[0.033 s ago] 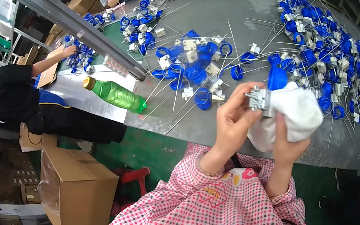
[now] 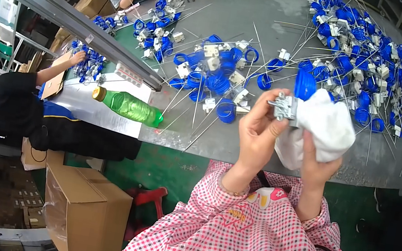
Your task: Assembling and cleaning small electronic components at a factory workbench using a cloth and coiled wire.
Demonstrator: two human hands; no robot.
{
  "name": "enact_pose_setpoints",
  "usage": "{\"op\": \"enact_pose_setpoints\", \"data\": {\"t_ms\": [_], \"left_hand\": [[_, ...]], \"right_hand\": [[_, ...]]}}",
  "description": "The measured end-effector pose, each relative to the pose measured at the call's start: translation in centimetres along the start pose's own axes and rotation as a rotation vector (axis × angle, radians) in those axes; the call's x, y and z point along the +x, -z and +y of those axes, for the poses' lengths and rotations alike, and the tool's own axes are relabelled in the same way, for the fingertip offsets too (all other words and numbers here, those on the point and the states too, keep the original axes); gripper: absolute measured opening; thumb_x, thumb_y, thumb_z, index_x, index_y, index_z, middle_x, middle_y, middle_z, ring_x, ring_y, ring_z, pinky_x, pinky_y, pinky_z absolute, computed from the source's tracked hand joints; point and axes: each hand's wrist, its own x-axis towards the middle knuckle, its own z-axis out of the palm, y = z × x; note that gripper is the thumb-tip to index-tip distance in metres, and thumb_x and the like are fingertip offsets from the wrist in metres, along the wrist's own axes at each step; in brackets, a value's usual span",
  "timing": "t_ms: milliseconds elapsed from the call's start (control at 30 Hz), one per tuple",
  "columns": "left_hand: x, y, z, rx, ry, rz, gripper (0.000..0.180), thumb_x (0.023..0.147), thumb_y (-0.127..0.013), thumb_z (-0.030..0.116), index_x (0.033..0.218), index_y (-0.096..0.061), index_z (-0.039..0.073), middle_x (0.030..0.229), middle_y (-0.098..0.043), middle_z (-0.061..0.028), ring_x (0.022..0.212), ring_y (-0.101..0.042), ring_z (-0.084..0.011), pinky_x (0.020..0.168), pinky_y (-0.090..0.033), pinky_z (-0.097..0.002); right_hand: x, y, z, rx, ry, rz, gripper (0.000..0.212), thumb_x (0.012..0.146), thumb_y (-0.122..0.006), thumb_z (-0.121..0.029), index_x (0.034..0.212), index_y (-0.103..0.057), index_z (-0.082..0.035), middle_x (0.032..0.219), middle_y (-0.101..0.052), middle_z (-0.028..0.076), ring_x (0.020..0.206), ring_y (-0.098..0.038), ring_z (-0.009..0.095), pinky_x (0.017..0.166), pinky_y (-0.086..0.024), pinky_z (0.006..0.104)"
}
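Note:
In front of my chest, over the table edge, my left hand [image 2: 260, 130] is closed around a small boxy part [image 2: 285, 107] that looks like a capillary thermostat. Its metal face with prongs points left. A blue coil [image 2: 305, 85] stands up from its far side. My right hand [image 2: 318, 163] grips a bunched white cloth [image 2: 331, 123] from below, thumb on the near side. The cloth presses against the right side of the part and hides much of it. One fold hangs down between my hands.
Similar blue-coiled parts [image 2: 219, 80] with thin metal rods lie left of my hands; a larger heap [image 2: 362, 51] is at the right. A green bottle [image 2: 132, 107] lies on the grey table [image 2: 268, 9]. Two people work across and left. A cardboard box [image 2: 90, 213] stands below left.
Both hands, with the part and the cloth, have shifted slightly to the left. The blue coil has moved a little left with them.

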Motion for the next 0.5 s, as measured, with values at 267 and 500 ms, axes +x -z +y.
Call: {"op": "enact_pose_setpoints", "data": {"t_ms": [267,500], "left_hand": [[0.0,-0.2,0.2,-0.005,-0.015,0.047,0.041,0.074,-0.055,-0.001,0.112,-0.041,-0.007,0.11,-0.045,-0.0077,0.094,-0.046,-0.0122,0.081,-0.037,-0.0247],[0.6,-0.5,1.4,0.007,-0.083,0.045,0.044,0.072,-0.057,0.001,0.112,-0.041,-0.008,0.105,-0.048,-0.009,0.091,-0.048,-0.0137,0.08,-0.037,-0.0253]], "right_hand": [[0.2,0.2,0.1,0.016,0.014,-0.119,0.048,0.067,-0.065,-0.001,0.108,-0.043,0.007,0.103,-0.052,0.013,0.091,-0.052,0.018,0.078,-0.041,0.0274],[0.0,-0.4,-0.2,-0.092,0.271,-0.22,0.03,0.062,-0.063,-0.002,0.091,-0.057,0.001,0.087,-0.057,0.016,0.077,-0.059,0.028,0.065,-0.044,0.029]]}}
